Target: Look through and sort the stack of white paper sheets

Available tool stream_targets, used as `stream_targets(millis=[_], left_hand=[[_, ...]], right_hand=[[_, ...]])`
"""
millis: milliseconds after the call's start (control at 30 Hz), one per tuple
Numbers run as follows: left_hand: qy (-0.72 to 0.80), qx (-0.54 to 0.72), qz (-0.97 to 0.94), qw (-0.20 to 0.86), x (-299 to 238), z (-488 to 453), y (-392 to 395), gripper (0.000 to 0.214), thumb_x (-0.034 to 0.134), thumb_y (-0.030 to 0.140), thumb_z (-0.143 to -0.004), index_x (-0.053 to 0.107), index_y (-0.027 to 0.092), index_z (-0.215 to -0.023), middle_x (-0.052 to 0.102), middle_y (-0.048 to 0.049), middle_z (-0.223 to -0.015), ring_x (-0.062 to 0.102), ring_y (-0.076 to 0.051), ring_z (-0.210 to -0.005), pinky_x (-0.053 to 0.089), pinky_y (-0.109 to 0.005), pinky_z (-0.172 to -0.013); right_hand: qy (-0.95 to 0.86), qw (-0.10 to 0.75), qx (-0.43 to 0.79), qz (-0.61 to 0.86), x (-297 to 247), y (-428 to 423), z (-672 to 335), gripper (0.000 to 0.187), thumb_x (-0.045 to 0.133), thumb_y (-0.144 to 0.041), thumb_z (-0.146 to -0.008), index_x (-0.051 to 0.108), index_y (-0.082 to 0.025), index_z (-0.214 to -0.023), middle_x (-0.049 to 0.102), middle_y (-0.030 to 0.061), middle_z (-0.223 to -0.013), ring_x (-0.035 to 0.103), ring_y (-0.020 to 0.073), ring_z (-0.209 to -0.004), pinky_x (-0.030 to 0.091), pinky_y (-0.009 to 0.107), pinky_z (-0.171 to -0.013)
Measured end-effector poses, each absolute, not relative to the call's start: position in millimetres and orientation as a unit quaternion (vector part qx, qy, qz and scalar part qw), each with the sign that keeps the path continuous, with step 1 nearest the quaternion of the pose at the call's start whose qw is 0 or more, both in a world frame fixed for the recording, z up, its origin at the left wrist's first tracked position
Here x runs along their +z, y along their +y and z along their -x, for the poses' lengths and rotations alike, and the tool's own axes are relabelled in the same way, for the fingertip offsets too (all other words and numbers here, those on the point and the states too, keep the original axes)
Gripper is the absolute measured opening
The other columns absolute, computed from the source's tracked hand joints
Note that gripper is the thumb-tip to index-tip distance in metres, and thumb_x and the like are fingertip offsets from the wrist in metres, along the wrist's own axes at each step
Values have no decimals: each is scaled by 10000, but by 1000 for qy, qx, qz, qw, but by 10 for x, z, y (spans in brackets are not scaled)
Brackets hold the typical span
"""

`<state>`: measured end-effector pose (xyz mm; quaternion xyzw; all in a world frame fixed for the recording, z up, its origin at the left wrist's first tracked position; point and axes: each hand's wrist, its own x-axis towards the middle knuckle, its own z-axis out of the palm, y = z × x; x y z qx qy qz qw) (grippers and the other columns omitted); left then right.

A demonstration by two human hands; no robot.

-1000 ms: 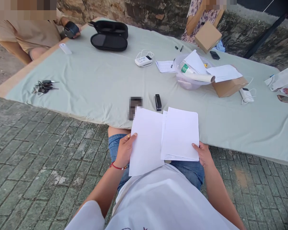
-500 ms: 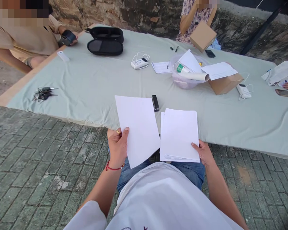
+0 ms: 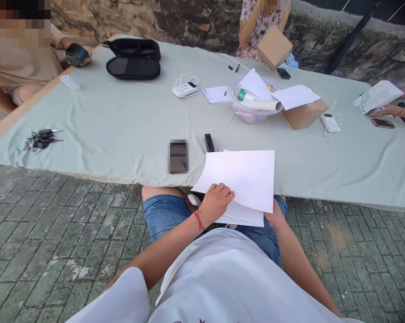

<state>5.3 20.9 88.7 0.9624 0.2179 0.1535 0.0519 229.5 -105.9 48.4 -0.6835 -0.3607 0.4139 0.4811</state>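
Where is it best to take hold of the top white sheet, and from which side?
Probably at its near left edge, coming from the left, where the left hand rests on it. The top sheet lies skewed over the paper stack, so that edge juts past the sheets beneath and can be pinched alone. The right hand steadies the stack.

The left hand (image 3: 215, 204) grips a sheet (image 3: 244, 177) at its near corner, fingers curled on top. Just under that grip is a stack (image 3: 244, 218), held from below by the right hand (image 3: 275, 218). Beyond the grip, a phone (image 3: 178, 156) and a black device (image 3: 209, 142) lie on the table (image 3: 121, 130).
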Motion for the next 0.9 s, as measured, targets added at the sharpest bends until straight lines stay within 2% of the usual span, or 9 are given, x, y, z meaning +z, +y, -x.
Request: stream_targets(millis=[167,500,600,733,900], left_hand=[[256,77,-961,74,658,26,242,227,462,65,-894,652,174,-951,620,-85,-915,505,-234,-925,399,-387,-754],[284,84,-948,116,561,163,184,257,461,99,-910,682,188,-1005,633,-105,-1046,504,-251,-1057,427,-399,-836],[298,57,-945,118,609,157,142,253,445,101,-915,663,175,-1020,634,-110,-963,549,-250,-972,439,-395,-807],[319,-21,-933,164,709,84,43,236,438,75,-894,646,154,-973,622,-102,-810,614,-230,-768,449,-353,-672],[312,-47,-919,235,842,-248,-73,327,433,107,-895,595,177,-1171,671,-102,-834,676,-242,-756,472,-339,-662]], right_hand=[[-333,471,462,674,488,-1041,-2259,529,723,-414,-740,650,-206,-1220,725,61,-1115,654,270,-1042,522,368,-900],[-309,475,469,677,476,-1039,-2270,522,719,-437,-747,649,-223,-1218,704,53,-1168,645,273,-1036,500,416,-929],[-302,480,471,676,503,-1034,-2257,516,732,-449,-732,660,-222,-1190,711,53,-1152,645,266,-1034,503,402,-923],[-268,481,492,674,486,-1040,-2263,501,754,-478,-707,675,-214,-1126,735,55,-1077,671,253,-941,529,372,-846],[-248,483,505,671,441,-1039,-2243,506,760,-477,-715,662,-207,-1131,735,66,-1074,676,247,-913,536,366,-810]])
